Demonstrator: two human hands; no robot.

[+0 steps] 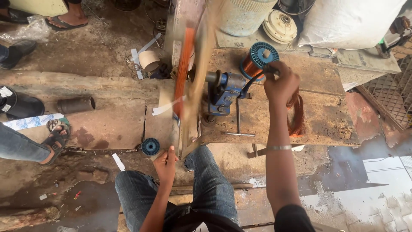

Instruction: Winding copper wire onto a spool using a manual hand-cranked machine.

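Right arm reaches fwd, right hand (281,83) fisted on crank handle (270,68) of blue winder (225,92), mid-bench; shaft axis runs left-right. Spinning former (184,73) blurs (orange). Left hand (166,162) pinches thin wire, below former.

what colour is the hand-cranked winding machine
Blue, on the hand-cranked metal winding machine; head view.

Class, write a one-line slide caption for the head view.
Right hand cranks a blue winder; left hand guides wire to the spinning coil.
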